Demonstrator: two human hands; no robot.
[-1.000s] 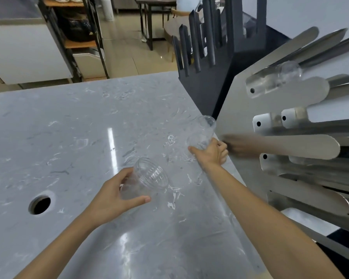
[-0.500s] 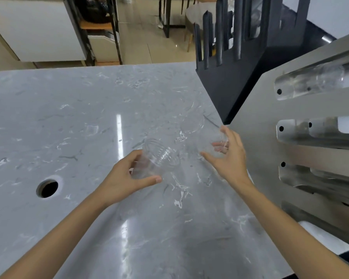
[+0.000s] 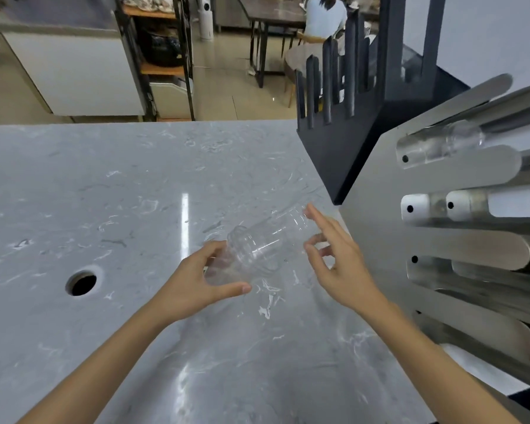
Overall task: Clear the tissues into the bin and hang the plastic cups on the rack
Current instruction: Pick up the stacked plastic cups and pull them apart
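Observation:
My left hand (image 3: 196, 283) grips a clear plastic cup (image 3: 227, 270) on its side just above the grey marble counter (image 3: 135, 194), rim pointing up and right. A second clear cup (image 3: 279, 234) sits nested in that rim, its base sticking out toward the rack. My right hand (image 3: 337, 264) hovers beside the second cup's far end with fingers spread and nothing gripped. The silver metal rack (image 3: 471, 252) with flat prongs stands at the right. One clear cup (image 3: 453, 142) hangs on its top prong. No tissues show.
A round hole (image 3: 81, 283) is cut in the counter at the left. A black slotted stand (image 3: 343, 142) rises behind the silver rack at the counter's far right. Beyond the counter are shelves, a table and a seated person (image 3: 325, 13).
My right hand carried its cup from near the rack to the left hand's cup, slid it into the rim, and has opened and let go.

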